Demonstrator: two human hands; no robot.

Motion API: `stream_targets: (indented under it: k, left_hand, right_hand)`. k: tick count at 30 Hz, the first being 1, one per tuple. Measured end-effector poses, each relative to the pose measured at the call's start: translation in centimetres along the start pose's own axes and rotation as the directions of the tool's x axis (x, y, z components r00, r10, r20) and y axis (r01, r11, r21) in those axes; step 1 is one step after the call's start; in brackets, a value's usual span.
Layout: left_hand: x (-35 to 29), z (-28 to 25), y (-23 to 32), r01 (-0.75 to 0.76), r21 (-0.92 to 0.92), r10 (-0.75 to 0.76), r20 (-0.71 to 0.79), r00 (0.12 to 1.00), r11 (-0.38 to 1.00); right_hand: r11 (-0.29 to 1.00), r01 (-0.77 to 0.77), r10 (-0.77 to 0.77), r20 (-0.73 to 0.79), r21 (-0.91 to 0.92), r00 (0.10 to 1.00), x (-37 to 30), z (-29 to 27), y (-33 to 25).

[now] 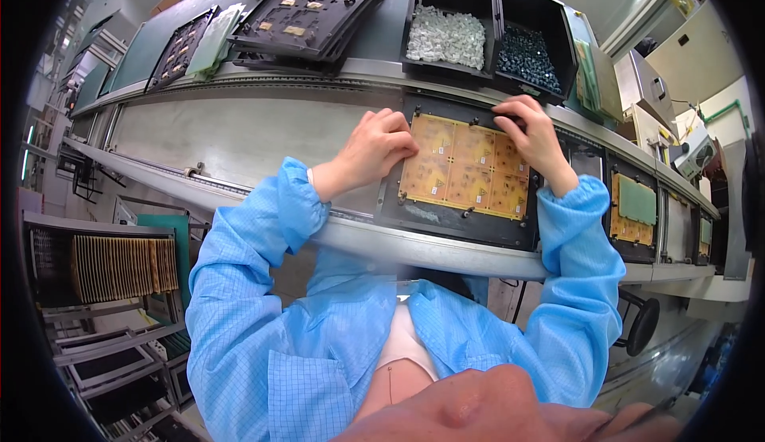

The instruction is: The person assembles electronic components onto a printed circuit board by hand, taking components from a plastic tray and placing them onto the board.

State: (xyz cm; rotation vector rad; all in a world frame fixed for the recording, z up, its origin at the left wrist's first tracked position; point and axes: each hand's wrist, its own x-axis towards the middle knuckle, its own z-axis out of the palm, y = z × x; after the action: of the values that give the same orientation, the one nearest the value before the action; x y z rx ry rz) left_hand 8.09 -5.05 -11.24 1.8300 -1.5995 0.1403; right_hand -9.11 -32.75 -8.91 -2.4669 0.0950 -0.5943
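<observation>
In front of me a yellow circuit board panel (464,167) lies in a black carrier frame (430,217) with small black clips around its edge. My left hand (373,152) is at the panel's left edge, its fingers curled together; what they pinch, if anything, is hidden. My right hand (532,138) is over the panel's upper right corner, thumb and forefinger apart, and I see nothing held between them.
Beyond the conveyor rail (319,76) stand a black bin of white pieces (446,37), a bin of dark blue pieces (526,60) and stacked black trays (315,12). Another carrier with a green-topped panel (637,201) sits to the right. A rack of boards (123,265) stands lower left.
</observation>
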Motion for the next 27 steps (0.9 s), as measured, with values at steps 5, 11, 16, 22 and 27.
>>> stream_targets:
  k: [5, 11, 16, 22, 27]
  left_hand:
    - [6.8, -1.7, -0.8, -0.162, 0.212, 0.163, 0.015, 0.987, 0.964]
    - [12.4, -1.2, -1.8, -0.189, 0.790, 0.200, 0.087, 0.976, 0.583]
    - [11.9, -1.6, -3.0, -0.172, 0.641, 0.134, 0.107, 0.985, 0.748]
    - [12.2, -1.7, -3.6, -0.168, 0.539, 0.108, 0.140, 0.984, 0.825]
    - [12.4, -1.6, -4.2, -0.170, 0.517, 0.067, 0.211, 0.975, 0.839]
  right_hand:
    - [0.911, -0.367, 0.299, -0.311, -0.188, 0.902, -4.0, -0.4, 2.0]
    - [0.936, -0.343, 0.296, -0.356, -0.076, 0.886, -3.5, 0.8, -0.2]
    - [0.936, -0.349, 0.335, -0.415, 0.046, 0.846, -2.9, 1.4, -1.1]
    - [0.965, -0.231, 0.258, -0.282, 0.126, 0.924, -1.1, 3.6, -2.5]
    - [0.909, -0.133, -0.012, -0.343, -0.396, 0.939, 3.9, -0.3, -0.5]
